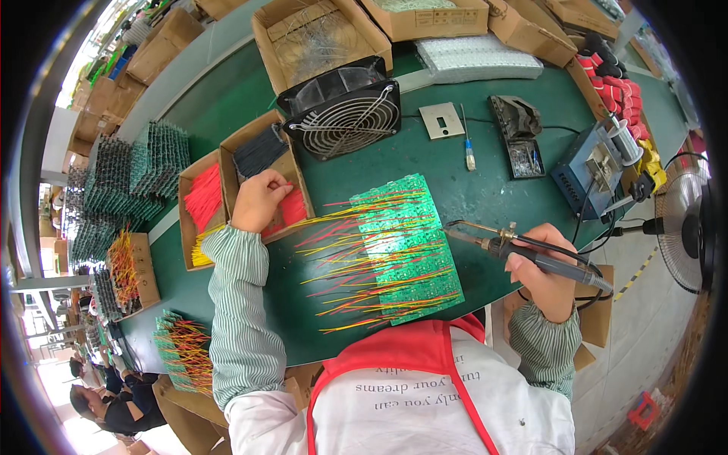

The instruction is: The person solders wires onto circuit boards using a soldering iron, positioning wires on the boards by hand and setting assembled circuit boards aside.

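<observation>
Nearest the body, the right hand (550, 282) holds a soldering iron (531, 256) by its grey handle, fingers wrapped around it. The wrist is raised off the table (334, 262) and the forearm comes in from the lower right, its striped sleeve (542, 345) gathered at the wrist. The iron points left, its tip at the right edge of the circuit board (413, 262); contact cannot be confirmed.

The board lies flat on the table in front of the person. Red, yellow and dark wires run across it in rows and overhang its left edge.

Farther off, the left arm reaches forward, elbow low and palm down. The left hand (258, 203) is at an open cardboard box (302, 165), thumb and forefinger drawn narrow over the red wires (293, 206); whether a wire is gripped cannot be told. Dark wires (259, 153) fill the box's far part.

Judgement: the step in hand is selecting a red wire while the iron stands ready. The next move calls for one separated wire, brought end-first to its pad and held steady for the iron.

Beyond the box stands a black fan (349, 114).
</observation>
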`<state>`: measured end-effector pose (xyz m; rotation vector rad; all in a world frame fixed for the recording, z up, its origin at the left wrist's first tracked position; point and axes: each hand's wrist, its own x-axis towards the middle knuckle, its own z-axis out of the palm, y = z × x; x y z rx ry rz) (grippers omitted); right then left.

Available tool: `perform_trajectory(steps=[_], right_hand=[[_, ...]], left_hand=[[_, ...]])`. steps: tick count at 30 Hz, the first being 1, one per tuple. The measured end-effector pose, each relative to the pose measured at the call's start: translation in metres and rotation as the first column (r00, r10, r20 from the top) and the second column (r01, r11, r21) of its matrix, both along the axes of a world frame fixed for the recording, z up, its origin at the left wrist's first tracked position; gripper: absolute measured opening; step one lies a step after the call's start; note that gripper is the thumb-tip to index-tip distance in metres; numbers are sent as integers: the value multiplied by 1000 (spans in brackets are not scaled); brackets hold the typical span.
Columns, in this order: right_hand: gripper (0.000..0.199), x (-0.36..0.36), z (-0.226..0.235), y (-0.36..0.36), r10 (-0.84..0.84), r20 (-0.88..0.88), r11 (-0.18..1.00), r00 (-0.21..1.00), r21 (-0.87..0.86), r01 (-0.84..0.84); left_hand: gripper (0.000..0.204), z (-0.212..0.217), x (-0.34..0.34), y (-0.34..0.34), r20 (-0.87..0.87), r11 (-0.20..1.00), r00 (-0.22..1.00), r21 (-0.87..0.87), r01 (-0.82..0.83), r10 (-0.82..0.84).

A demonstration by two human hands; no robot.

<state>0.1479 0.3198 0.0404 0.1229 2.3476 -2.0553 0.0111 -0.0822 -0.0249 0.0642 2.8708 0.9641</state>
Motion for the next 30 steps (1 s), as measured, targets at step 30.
perform_trajectory(steps=[30], right_hand=[[16,25,-2,4,114,-176,993,978,43,-108]], left_hand=[[9,71,80,56,-138,977,989,197,83,-56]])
